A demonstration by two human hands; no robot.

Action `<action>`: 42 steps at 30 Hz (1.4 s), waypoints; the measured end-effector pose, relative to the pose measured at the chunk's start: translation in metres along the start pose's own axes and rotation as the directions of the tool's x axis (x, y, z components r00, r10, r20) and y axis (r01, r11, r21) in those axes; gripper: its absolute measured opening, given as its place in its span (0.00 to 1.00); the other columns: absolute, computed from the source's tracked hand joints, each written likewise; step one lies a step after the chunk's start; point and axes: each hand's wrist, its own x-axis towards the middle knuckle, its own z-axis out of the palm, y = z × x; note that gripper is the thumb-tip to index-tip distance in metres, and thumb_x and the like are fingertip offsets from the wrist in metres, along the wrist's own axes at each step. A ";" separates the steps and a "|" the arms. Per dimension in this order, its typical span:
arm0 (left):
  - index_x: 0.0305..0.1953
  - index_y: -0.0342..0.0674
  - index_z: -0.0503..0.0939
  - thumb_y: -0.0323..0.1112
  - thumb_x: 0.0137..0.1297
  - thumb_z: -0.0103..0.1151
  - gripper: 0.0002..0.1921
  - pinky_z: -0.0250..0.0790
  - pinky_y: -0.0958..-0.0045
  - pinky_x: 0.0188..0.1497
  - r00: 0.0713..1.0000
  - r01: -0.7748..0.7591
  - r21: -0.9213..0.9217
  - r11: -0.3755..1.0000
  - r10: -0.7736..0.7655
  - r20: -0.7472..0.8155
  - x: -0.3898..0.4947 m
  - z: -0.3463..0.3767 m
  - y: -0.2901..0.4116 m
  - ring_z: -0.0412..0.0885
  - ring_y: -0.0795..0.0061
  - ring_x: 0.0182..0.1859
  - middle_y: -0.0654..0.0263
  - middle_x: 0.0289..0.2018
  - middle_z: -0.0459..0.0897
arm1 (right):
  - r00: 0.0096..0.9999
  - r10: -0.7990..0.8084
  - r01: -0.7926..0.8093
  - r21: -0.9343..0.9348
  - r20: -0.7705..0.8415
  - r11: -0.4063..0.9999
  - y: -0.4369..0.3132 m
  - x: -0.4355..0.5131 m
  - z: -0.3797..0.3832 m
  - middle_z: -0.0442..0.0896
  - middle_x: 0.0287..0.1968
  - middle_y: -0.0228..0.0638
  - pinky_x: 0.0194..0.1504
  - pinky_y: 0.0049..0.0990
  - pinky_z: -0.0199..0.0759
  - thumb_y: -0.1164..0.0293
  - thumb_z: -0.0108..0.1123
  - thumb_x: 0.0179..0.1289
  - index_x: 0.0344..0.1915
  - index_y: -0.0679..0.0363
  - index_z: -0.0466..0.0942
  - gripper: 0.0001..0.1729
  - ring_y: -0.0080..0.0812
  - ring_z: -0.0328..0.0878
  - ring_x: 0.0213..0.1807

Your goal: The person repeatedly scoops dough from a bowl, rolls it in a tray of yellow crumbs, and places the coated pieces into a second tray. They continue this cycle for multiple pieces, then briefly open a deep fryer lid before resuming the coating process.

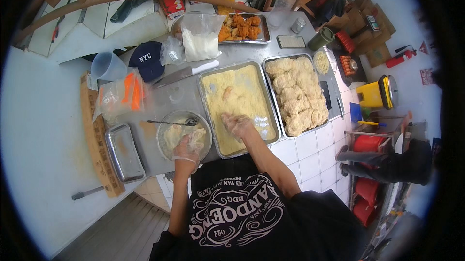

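Observation:
My left hand (184,149), in a clear plastic glove, reaches into a round metal bowl (160,143) of pale, wet pieces that look like raw chicken. Its fingers close around one pale piece (198,136). A black-handled spoon (189,121) rests across the bowl. My right hand (237,126), gloved too, touches the yellowish flour in a large metal tray (275,124); the fingers are loosely bent and apart, with nothing visible in them. Farther up in that flour lies a partly covered piece (227,93). Heaped flour-coated pieces (296,94) fill a second tray to the right.
A knife (185,74) lies behind the flour tray. Farther back stand a bag of white powder (201,45) and a tray of fried pieces (243,28). At left are a shallow metal tray (125,152) and a plastic jug (109,66). Another person (392,161) stands at far right.

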 end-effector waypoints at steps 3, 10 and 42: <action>0.58 0.34 0.81 0.30 0.61 0.69 0.22 0.75 0.58 0.59 0.999 0.054 -0.045 0.998 -0.055 -0.002 -0.003 0.001 0.003 0.85 0.45 0.53 0.45 0.51 0.86 | 0.989 -0.108 0.129 -0.220 0.102 0.967 0.001 -0.028 0.014 0.68 0.69 0.60 0.66 0.45 0.75 0.81 0.43 0.72 0.69 0.76 0.62 0.27 0.55 0.71 0.68; 0.57 0.34 0.81 0.29 0.62 0.69 0.22 0.75 0.60 0.58 0.998 0.022 -0.034 0.999 -0.024 -0.060 -0.010 0.001 0.008 0.85 0.48 0.52 0.45 0.50 0.87 | 0.499 -0.116 0.424 -0.359 0.859 -0.832 0.000 -0.078 0.099 0.83 0.56 0.57 0.58 0.43 0.77 0.73 0.57 0.60 0.55 0.67 0.78 0.22 0.56 0.79 0.59; 0.60 0.36 0.79 0.34 0.66 0.67 0.22 0.72 0.56 0.61 0.983 0.157 0.135 0.978 -0.143 -0.112 -0.029 -0.002 0.009 0.80 0.42 0.57 0.45 0.53 0.84 | 0.821 0.450 0.323 0.364 0.352 -0.873 -0.030 -0.079 0.268 0.84 0.58 0.48 0.59 0.40 0.77 0.75 0.63 0.59 0.60 0.52 0.81 0.26 0.46 0.82 0.59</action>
